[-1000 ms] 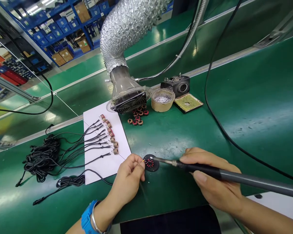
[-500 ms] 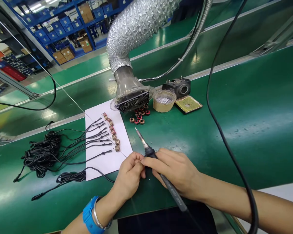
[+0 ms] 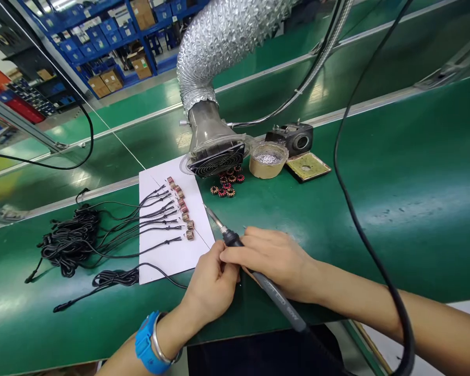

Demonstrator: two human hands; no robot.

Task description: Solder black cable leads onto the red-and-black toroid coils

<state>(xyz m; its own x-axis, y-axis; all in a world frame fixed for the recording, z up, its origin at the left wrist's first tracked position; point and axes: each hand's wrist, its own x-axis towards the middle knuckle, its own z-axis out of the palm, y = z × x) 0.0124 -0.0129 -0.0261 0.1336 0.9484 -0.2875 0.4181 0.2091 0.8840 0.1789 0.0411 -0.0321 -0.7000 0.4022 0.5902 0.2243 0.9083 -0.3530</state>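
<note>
R hand (image 3: 276, 263): we find the fingers (image 3: 238, 254) closed round the soldering iron (image 3: 278, 301), pen-style. The iron's tip is raised and points far-left, at the R edge of the paper sheet (image 3: 168, 256). L hand (image 3: 213, 284): fingers (image 3: 219, 261) curled shut, touching the R fingertips. Contents hidden, so we cannot tell. Both hands sit approx. mid bench (image 3: 337, 235), near the front edge. The sheet carries leaded coils (image 3: 184, 214). Wire bundle (image 3: 66, 243) lies twd the left end. Extractor hood (image 3: 215, 156), loose coils (image 3: 226, 187) and solder pot (image 3: 269, 159) are at the rear edge.
</note>
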